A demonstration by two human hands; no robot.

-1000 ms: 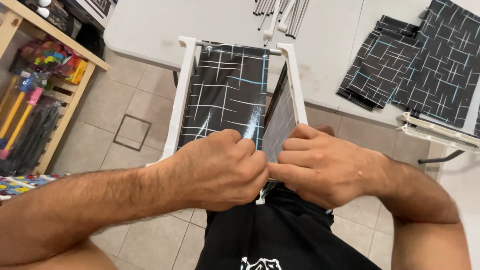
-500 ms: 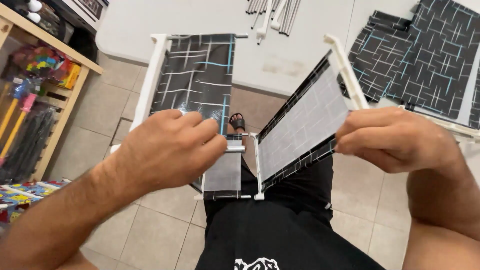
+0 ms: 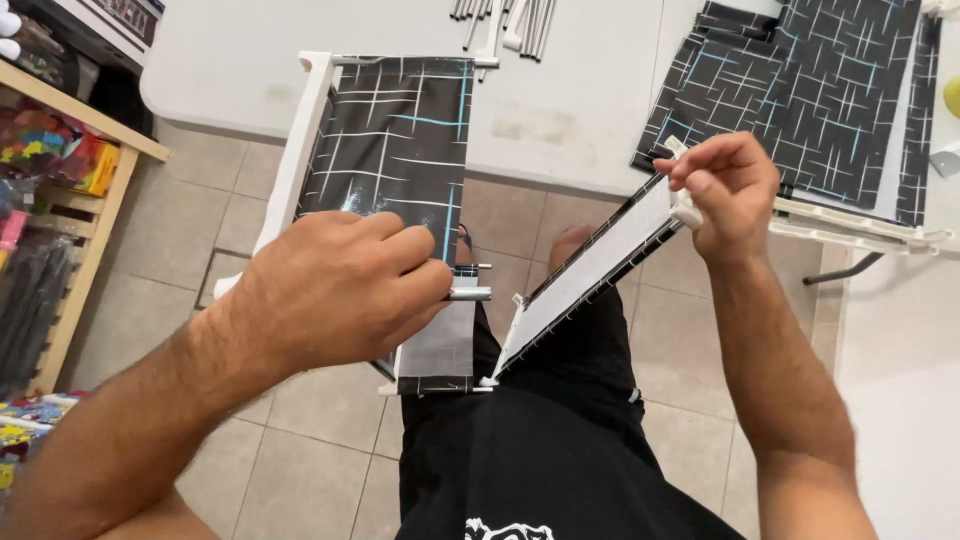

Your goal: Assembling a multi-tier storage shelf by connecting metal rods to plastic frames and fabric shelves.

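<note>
My left hand (image 3: 335,290) grips the near end of a white-framed panel (image 3: 390,150) covered in black fabric with white and blue lines; a short metal rod (image 3: 470,294) sticks out beside my fingers. My right hand (image 3: 725,185) pinches the far white corner of a second panel (image 3: 590,270), which is swung out to the right, with its pale inner face showing. The two panels meet near my lap at their lower ends.
A white table (image 3: 580,90) lies ahead with several metal rods (image 3: 510,15) and a stack of matching black patterned panels (image 3: 800,90) at the right. A wooden shelf (image 3: 70,210) with colourful items stands at the left. Tiled floor lies below.
The two panels, held shut together a second ago, have been spread apart. My right hand has swung its panel out to the right and up; my left hand stays on the left panel.
</note>
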